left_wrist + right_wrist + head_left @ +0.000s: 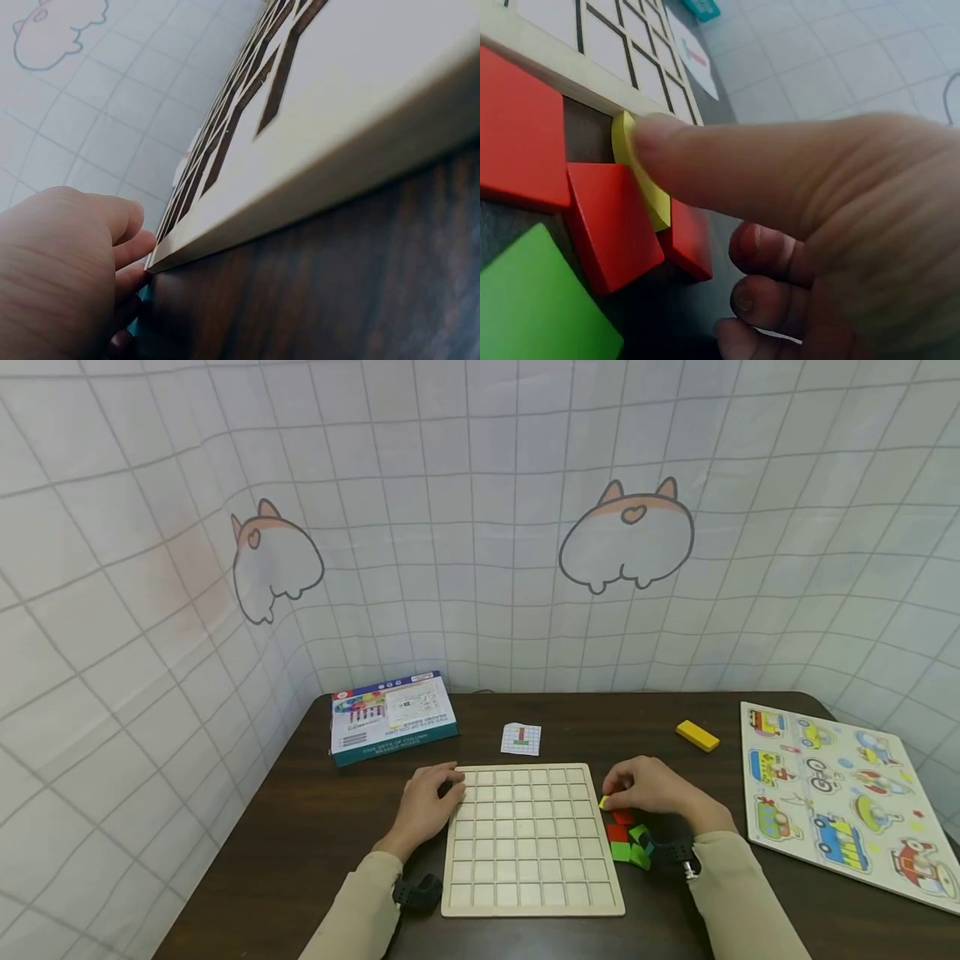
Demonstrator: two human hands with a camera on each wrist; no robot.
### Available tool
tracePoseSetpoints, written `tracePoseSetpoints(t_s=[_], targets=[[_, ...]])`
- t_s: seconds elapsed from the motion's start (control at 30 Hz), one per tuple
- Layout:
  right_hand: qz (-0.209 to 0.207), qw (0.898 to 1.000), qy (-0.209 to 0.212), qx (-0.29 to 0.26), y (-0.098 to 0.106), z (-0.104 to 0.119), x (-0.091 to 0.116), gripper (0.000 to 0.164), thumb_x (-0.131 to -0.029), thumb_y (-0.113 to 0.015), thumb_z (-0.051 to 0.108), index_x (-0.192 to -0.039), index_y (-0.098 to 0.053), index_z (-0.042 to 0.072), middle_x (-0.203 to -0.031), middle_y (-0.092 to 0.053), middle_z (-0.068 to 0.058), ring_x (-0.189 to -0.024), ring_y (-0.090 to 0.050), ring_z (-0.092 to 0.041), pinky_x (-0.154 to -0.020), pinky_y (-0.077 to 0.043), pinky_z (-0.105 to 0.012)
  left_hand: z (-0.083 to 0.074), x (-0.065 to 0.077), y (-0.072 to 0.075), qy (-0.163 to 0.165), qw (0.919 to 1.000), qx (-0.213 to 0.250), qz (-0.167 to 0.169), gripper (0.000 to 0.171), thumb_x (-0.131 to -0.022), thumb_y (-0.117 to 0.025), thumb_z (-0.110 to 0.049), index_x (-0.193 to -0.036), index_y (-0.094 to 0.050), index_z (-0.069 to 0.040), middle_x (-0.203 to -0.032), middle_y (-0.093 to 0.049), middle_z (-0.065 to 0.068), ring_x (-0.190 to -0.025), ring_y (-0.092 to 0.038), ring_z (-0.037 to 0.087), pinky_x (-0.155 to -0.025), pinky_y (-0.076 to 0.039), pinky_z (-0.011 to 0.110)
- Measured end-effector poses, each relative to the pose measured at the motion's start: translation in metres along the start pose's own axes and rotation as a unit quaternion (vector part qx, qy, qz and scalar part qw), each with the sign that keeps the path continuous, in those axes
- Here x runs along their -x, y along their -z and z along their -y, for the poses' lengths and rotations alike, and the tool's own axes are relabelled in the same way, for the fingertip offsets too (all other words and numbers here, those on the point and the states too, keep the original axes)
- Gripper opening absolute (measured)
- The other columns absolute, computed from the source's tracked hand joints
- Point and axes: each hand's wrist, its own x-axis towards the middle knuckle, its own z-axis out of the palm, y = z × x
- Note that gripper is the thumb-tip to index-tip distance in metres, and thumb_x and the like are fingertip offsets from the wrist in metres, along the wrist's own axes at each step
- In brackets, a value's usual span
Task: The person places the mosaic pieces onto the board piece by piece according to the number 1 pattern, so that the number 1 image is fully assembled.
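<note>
A pale wooden grid board (534,841) lies flat on the table between both hands. The left hand (426,806) rests at its upper left edge, and in the left wrist view its fingertips touch the board's rim near a corner. Just off the board's right edge, the right hand (651,789) pinches a small yellow tile (655,206); the thumb shows against it while the index finger is hidden behind. Under and beside that tile lie red tiles (611,229), with several green tiles (621,852) closer to the wrist.
Behind the board lies a small card (521,739) with a red and green figure. A yellow block (697,736) sits at the back right, left of a large picture puzzle board (847,806). A flat printed box (393,718) occupies the back left of the dark table.
</note>
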Motion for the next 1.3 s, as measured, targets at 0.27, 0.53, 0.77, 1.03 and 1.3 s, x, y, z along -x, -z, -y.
tracePoseSetpoints(t_s=[0.27, 0.53, 0.77, 1.03, 1.3], targets=[[-0.052, 0.998, -0.018, 0.019, -0.005, -0.002, -0.005, 0.013, -0.085, -0.077, 0.02, -0.091, -0.068, 0.013, -0.072, -0.053, 0.001, -0.065, -0.048, -0.016, -0.059, -0.041, -0.031, 0.0, -0.001, 0.0, 0.0, 1.0, -0.007, -0.003, 0.023, -0.098, -0.061, -0.026, -0.116, -0.071, -0.015, -0.141, -0.055, 0.006, -0.132, -0.043, 0.03, -0.11, -0.028, 0.057], [-0.118, 0.992, -0.017, 0.043, -0.01, -0.009, -0.006, 0.021, -0.088, -0.073, 0.016, -0.106, -0.072, 0.006, -0.078, -0.054, 0.0, -0.07, -0.045, -0.017, -0.062, -0.038, -0.031, 0.0, 0.002, 0.001, -0.002, 1.0, 0.003, 0.001, 0.024, -0.098, -0.06, -0.025, -0.117, -0.07, -0.015, -0.141, -0.054, 0.007, -0.133, -0.042, 0.031, -0.11, -0.027, 0.059], [-0.11, 0.992, -0.005, 0.056, -0.01, -0.008, -0.007, 0.024, -0.09, -0.069, 0.011, -0.114, -0.072, 0.007, -0.079, -0.055, 0.0, -0.07, -0.045, -0.017, -0.061, -0.038, -0.032, -0.001, 0.001, 0.002, -0.012, 0.9999, 0.001, -0.006, 0.021, -0.098, -0.06, -0.022, -0.115, -0.071, -0.013, -0.14, -0.055, 0.008, -0.132, -0.043, 0.031, -0.109, -0.028, 0.058], [-0.112, 0.991, -0.015, 0.071, -0.011, -0.003, -0.01, 0.026, -0.09, -0.062, 0.004, -0.113, -0.072, 0.01, -0.093, -0.058, -0.006, -0.077, -0.047, -0.02, -0.068, -0.046, -0.035, -0.003, 0.0, 0.004, -0.019, 0.9997, -0.005, -0.012, 0.019, -0.099, -0.059, -0.018, -0.112, -0.071, -0.012, -0.139, -0.056, 0.01, -0.131, -0.044, 0.032, -0.108, -0.029, 0.059], [-0.1, 0.992, -0.014, 0.07, -0.014, -0.002, -0.009, 0.02, -0.089, -0.07, 0.014, -0.109, -0.072, 0.011, -0.091, -0.056, -0.004, -0.077, -0.047, -0.019, -0.066, -0.044, -0.034, -0.003, 0.002, 0.003, -0.012, 0.9999, -0.001, -0.006, 0.02, -0.098, -0.06, -0.02, -0.112, -0.071, -0.012, -0.14, -0.055, 0.009, -0.132, -0.043, 0.032, -0.11, -0.028, 0.058]])
